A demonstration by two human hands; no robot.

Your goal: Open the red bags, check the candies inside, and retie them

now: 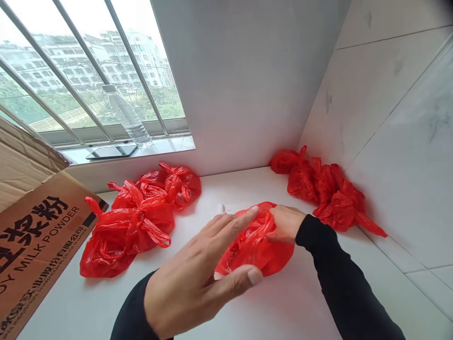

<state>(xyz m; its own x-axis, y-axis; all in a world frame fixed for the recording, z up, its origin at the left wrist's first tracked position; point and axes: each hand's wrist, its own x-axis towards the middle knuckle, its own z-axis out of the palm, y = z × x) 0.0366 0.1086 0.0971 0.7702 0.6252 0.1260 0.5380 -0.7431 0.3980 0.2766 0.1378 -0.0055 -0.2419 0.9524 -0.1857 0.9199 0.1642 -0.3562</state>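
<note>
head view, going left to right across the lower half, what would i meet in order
cardboard box, the cluster of tied red bags on the left, left hand, the red bag in the middle, the cluster of red bags by the right wall

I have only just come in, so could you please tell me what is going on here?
A person's right hand is at the mouth of a red plastic bag, its grip hidden from view. The left hand is open in front of that bag; whether they touch is unclear. Tied red bags lie to the left, with more red bags to the right.
</note>
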